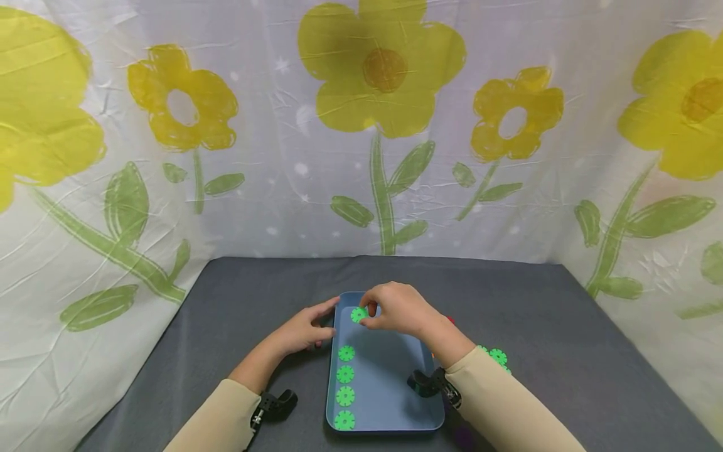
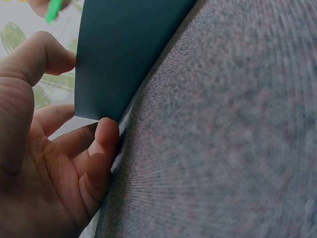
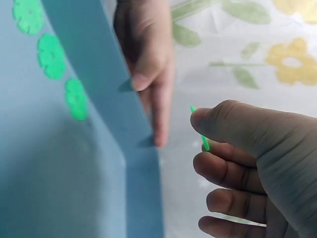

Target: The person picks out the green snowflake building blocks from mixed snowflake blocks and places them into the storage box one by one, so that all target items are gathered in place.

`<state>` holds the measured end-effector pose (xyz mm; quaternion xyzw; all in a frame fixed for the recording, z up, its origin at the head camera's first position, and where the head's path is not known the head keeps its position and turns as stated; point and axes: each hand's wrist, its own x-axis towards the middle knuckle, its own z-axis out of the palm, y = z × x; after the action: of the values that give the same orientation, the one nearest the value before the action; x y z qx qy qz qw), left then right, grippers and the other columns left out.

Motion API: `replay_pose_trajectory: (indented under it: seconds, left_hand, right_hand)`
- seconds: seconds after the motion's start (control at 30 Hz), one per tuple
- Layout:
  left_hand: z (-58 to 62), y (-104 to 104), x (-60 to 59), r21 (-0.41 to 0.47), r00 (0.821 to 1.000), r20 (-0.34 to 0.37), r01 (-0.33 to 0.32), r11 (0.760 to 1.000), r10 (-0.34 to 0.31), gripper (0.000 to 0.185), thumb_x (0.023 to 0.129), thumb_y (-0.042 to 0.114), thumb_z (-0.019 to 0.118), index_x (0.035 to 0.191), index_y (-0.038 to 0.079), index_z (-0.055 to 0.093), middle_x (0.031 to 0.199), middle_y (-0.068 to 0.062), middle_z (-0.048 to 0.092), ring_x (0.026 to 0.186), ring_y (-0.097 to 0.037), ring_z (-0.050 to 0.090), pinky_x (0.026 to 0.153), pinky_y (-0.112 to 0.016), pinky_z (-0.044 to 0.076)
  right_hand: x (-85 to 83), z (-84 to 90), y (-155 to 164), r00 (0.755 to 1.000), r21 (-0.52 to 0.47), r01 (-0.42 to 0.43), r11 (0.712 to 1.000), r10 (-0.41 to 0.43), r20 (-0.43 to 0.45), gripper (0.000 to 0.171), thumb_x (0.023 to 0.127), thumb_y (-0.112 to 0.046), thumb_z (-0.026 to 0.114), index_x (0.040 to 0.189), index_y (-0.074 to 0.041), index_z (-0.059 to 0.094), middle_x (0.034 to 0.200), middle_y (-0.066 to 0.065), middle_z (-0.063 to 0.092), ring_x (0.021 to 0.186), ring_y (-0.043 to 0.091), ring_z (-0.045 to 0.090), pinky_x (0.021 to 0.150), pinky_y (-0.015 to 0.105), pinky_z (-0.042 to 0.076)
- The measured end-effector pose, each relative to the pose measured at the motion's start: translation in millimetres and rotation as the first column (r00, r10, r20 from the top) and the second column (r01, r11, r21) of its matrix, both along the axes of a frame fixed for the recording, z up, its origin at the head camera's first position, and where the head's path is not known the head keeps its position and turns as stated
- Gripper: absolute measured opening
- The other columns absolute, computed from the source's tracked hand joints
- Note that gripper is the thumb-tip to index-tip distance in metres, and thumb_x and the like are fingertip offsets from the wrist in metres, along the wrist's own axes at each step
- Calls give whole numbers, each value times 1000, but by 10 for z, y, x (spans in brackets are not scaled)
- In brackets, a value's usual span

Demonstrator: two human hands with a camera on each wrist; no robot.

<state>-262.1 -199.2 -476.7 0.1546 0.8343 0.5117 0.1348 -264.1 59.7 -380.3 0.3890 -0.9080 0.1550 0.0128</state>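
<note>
A blue rectangular tray [image 1: 390,383] lies lengthwise before me. My right hand [image 1: 401,307] is over its far end and pinches a green notched plastic disc [image 1: 358,314] between thumb and fingertips. The right wrist view shows that disc [image 3: 204,141] edge-on, held above the tray's rim, with the other fingers loosely bent. Against the tray's left wall rests my left hand [image 1: 299,331], thumb and fingertips touching the outside near the far corner. Inside the tray, several more green discs [image 1: 346,375] lie flat in a column along the left wall.
To the right of the tray, partly behind the right forearm, lie more green discs [image 1: 498,356] and a bit of something red [image 1: 450,319]. A dark purple piece [image 1: 464,437] shows near the tray's front right corner. A flower-printed curtain [image 1: 271,188] hangs behind the grey table [image 1: 271,282].
</note>
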Motion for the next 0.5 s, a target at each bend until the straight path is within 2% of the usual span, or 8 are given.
replay_pose_trajectory:
  seconds: [0.2,0.5]
  left_hand:
    - [-6,-24,12,23,999,-5,38,999,-38,79,94,17,66,164,15,29,155,-22,41,60,-19,54,50,-31,40]
    - [-18,-29,11,38,998,-15,59,998,-58,79,95,17,65,164,17,28,155,-20,41,61,-19,53,51,-32,39]
  right_hand:
    - [-114,-194,-141,996,70,-13,997,7,84,27,92,-33,79,110,-13,78,83,-11,66,72,5,59,69,29,52]
    - [-207,-472,-330,994,178,-44,983,26,104,26,91,-33,80,108,-13,79,72,-11,59,64,4,53,65,27,48]
